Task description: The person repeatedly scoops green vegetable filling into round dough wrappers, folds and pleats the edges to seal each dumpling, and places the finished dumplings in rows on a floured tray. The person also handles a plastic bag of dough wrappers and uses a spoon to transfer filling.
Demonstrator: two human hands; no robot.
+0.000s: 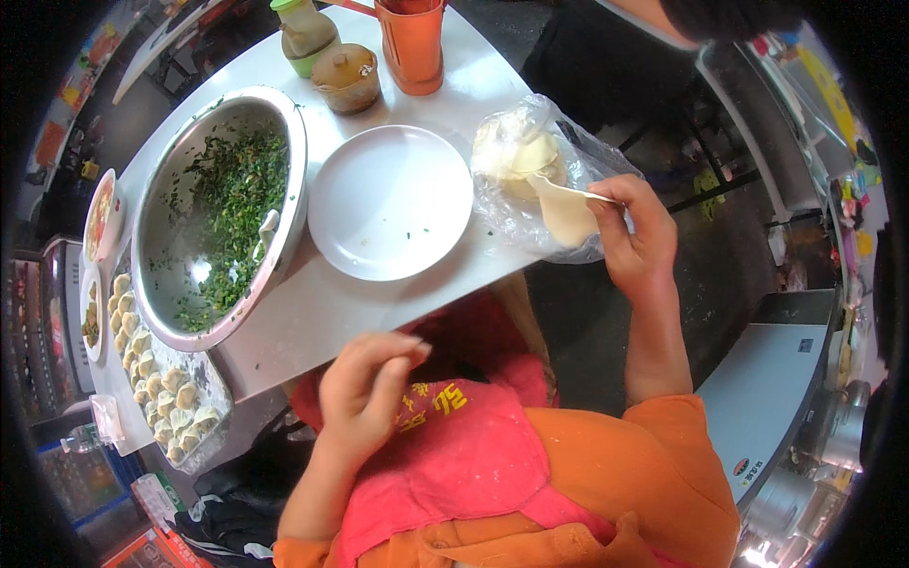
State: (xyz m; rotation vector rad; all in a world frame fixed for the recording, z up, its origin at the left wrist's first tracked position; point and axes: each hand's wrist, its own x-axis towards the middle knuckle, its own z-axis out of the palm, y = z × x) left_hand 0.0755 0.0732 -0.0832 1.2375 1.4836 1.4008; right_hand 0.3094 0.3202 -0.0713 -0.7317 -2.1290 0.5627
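Observation:
My right hand (635,238) pinches the edge of a thin round dough wrapper (564,209) between thumb and fingers. The wrapper hangs beside a stack of wrappers (536,153) in a clear plastic bag (497,202) at the table's right end. My left hand (366,394) is loosely curled in front of my apron, with nothing visible in it. Between the hands, beyond the table edge, sits a white plate (390,202) with a few green bits. Left of it, a large steel bowl (213,341) holds chopped green filling (231,213), with a white utensil handle (268,226) at its side.
A tray (216,380) at left bears rows of folded dumplings (170,397). Past it stand a small plate of food (91,316) and a bowl (103,213). At the table's back are an orange pitcher (412,53), a lidded brown jar (346,82) and a green-based bottle (305,35).

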